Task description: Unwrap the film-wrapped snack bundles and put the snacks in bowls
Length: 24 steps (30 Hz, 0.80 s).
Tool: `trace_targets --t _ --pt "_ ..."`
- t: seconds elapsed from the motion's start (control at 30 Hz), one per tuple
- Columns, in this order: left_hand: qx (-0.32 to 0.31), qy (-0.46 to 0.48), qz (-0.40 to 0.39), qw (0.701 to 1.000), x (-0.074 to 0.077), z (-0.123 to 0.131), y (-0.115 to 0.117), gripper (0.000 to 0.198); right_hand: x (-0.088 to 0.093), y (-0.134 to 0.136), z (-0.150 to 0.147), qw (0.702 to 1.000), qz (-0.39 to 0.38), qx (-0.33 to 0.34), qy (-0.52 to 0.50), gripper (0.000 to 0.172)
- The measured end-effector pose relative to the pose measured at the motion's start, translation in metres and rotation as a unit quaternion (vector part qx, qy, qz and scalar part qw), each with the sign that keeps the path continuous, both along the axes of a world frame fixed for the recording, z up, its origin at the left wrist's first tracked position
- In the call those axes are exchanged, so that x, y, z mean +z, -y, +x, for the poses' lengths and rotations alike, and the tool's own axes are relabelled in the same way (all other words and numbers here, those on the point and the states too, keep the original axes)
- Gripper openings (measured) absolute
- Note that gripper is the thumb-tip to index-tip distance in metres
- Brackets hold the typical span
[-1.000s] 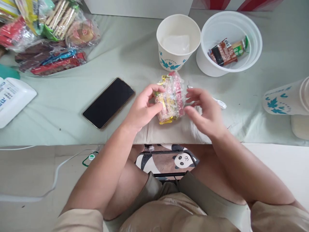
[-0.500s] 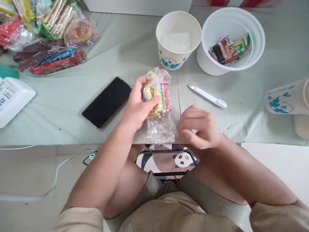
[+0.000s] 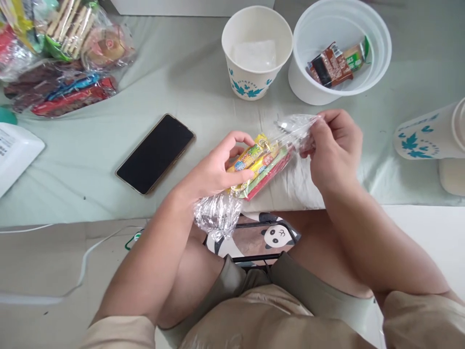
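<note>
A clear plastic bag point(image 3: 218, 213) of brightly wrapped snack sticks point(image 3: 250, 162), yellow, green and red, lies tilted between my hands above the table's front edge. My left hand point(image 3: 223, 167) is closed around the filled middle, thumb on top of the yellow wrappers. The crumpled lower end of the bag hangs below that hand, past the table edge. My right hand point(image 3: 334, 148) pinches the gathered far end of the plastic and holds it stretched to the upper right. The white utility knife that lay there earlier is mostly or wholly hidden behind the right hand and bag.
A phone point(image 3: 156, 152) lies left of my hands. Behind them stand a patterned paper cup point(image 3: 250, 89) and a white tub point(image 3: 312, 89) with wrapped snacks inside. Bagged snacks point(image 3: 72, 92) sit at the far left, a white container point(image 3: 18, 155) below them. Another paper cup point(image 3: 421, 138) lies right.
My right hand has moved up and taken hold of the bag's far end. The bag has turned from upright to slanting rightward, and my left hand has shifted slightly lower with it.
</note>
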<state>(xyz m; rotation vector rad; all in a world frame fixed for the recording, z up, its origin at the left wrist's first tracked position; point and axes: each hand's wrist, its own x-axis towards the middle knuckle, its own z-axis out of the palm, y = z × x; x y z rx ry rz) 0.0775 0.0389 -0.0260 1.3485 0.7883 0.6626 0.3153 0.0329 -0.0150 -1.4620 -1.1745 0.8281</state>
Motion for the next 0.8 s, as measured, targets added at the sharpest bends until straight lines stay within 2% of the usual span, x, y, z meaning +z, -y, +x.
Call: trace_targets --t 0.1,0.17,0.23,0.3,0.37,0.43,0.5,0.63,0.73,0.8 --pt "0.056 0.002 -0.007 0.998 -0.002 0.005 -0.001 0.022 -0.011 -0.004 0.002 0.999 0.027 -0.004 -0.046 0.006" --pt "0.112 -0.012 0.017 0.993 -0.006 0.009 -0.002 0.011 -0.018 -0.002 0.001 0.998 0.064 0.013 -0.004 0.011" --pt "0.167 -0.047 0.079 0.982 -0.010 0.012 -0.003 0.014 -0.022 0.004 -0.003 0.993 0.084 0.040 0.079 0.015" --pt "0.212 -0.094 0.169 0.958 -0.012 0.014 -0.003 0.018 -0.022 0.011 -0.008 0.982 0.086 0.064 0.156 0.020" --pt "0.240 -0.135 0.257 0.926 -0.013 0.013 -0.003 0.022 -0.021 0.016 -0.013 0.971 0.088 0.081 0.207 0.023" --pt "0.263 -0.152 0.305 0.902 -0.015 0.011 -0.004 0.028 -0.020 0.018 -0.017 0.965 0.085 0.100 0.227 0.023" --pt "0.278 -0.149 0.304 0.899 -0.016 0.008 -0.005 0.033 -0.018 0.018 -0.019 0.965 0.082 0.118 0.218 0.020" --pt "0.285 -0.116 0.246 0.919 -0.020 0.006 -0.008 0.039 -0.013 0.018 -0.026 0.968 0.051 0.173 0.175 0.015" --pt "0.292 -0.090 0.195 0.932 -0.019 0.009 -0.008 0.035 -0.008 0.020 -0.032 0.959 0.008 0.236 0.157 0.023" --pt "0.298 -0.085 0.174 0.935 -0.017 0.010 -0.007 0.030 -0.008 0.021 -0.035 0.952 0.006 0.258 0.164 0.028"
